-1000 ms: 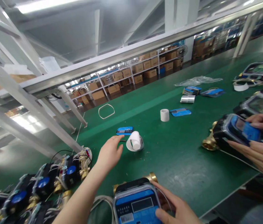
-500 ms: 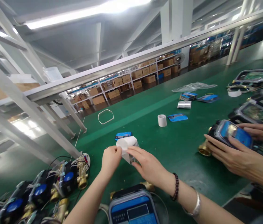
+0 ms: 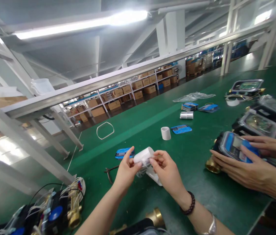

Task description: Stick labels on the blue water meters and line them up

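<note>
My left hand [image 3: 125, 168] grips a white roll [image 3: 143, 154], its thumb along the near side and forefinger raised at the left end. My right hand [image 3: 166, 169] pinches the roll's right end and some crumpled clear film [image 3: 142, 170] below it. Another white piece [image 3: 154, 176] shows under the film beside my right fingers; its shape is partly hidden. Just behind my left hand lies a blue printed card [image 3: 120, 153], with a black curved strip [image 3: 109, 176] near my wrist. A meter [image 3: 143, 228] with a brass fitting [image 3: 155, 217] is cut off at the bottom edge.
At right, a co-worker's hands [image 3: 245, 169] hold a blue-faced meter [image 3: 237, 147]. A white roll [image 3: 165, 133], a blue card [image 3: 181, 129] and a silvery roll [image 3: 186, 115] lie ahead. Several brass-fitted meters [image 3: 54, 213] crowd the lower left. A white ring gasket [image 3: 105, 130] lies farther back.
The white roll has tipped from nearly upright to lying slantwise between my hands, and crumpled film now shows below it. The near meter has mostly dropped out of view as the camera shifted.
</note>
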